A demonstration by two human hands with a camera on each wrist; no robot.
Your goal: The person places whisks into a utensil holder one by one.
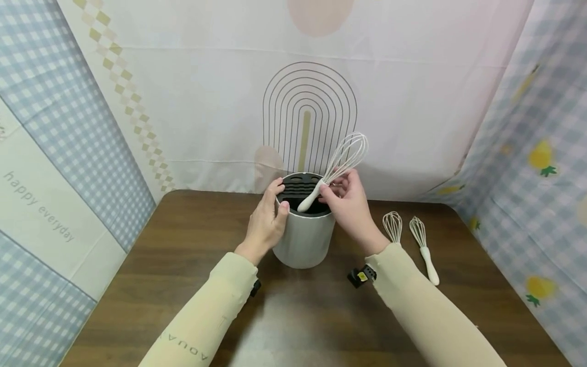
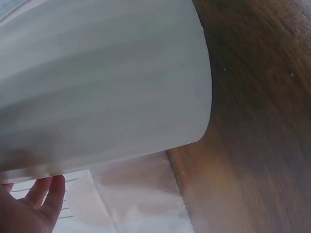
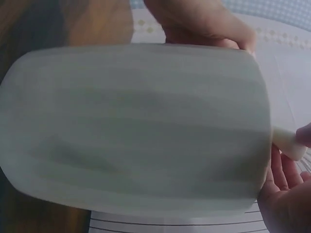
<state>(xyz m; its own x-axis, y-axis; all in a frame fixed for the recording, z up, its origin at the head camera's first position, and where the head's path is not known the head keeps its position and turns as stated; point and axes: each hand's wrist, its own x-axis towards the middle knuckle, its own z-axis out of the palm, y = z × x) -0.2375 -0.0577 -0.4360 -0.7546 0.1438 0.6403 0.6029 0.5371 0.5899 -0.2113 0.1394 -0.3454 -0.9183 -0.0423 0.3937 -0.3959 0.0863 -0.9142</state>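
Two pale sleeves [image 1: 197, 311] reach in from the near edge of the desk [image 1: 183, 244], with a small black device [image 1: 359, 276] at the right cuff. Toward the right edge lies a slim whisk [image 1: 425, 252], its white handle pointing to the near edge; just left of it lies a second whisk [image 1: 393, 227], its handle hidden by the right sleeve. Nearer the far edge, around its middle, a pale grey utensil holder [image 1: 303, 239] stands upright. The left hand [image 1: 263, 229] grips its rim, thumb at the near side, fingers at the left. Over the open compartment of its black slotted insert [image 1: 298, 188], the right hand [image 1: 353, 209] pinches a white whisk [image 1: 326, 178] between thumb and fingers, handle slanting down leftward, wires uppermost. Past the far edge hangs a white cloth [image 1: 206, 107] printed with nested arches.
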